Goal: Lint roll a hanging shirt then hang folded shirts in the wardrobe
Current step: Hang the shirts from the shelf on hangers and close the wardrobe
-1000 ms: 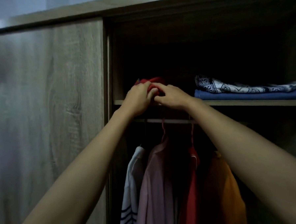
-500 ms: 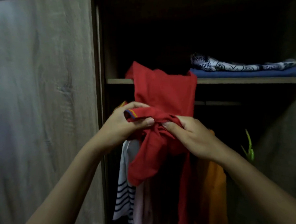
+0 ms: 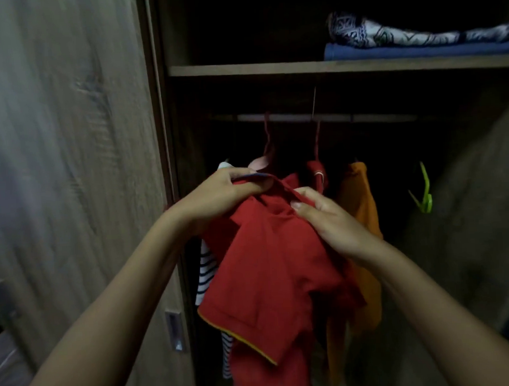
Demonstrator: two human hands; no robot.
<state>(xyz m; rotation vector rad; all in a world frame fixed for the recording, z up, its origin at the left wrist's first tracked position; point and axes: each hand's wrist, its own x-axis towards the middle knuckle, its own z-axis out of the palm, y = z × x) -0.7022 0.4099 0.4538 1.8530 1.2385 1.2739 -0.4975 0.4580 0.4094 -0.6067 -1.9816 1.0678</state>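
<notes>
Between both hands (image 3: pixel 218 200), seemingly unfolded red shirt (image 3: pixel 269 280)

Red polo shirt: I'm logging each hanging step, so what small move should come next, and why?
Probably reach for the empty green plastic hanger on the rod: both hands, left hand and right hand, grip the unfolded red polo shirt by its collar, with no hanger in it.

I'm looking into a home bedroom wardrobe (image 3: pixel 69 173), dimly lit. Its wood-grain sliding door (image 3: pixel 51 115) with a recessed metal pull (image 3: pixel 175 329) is pushed left, opening a dark interior. A shelf (image 3: pixel 270 66) carries folded clothes (image 3: pixel 416 41); under it a rail (image 3: pixel 332 118) holds shirts on hangers (image 3: pixel 358 202), with one green hanger (image 3: pixel 423 193) bare at the right.
</notes>
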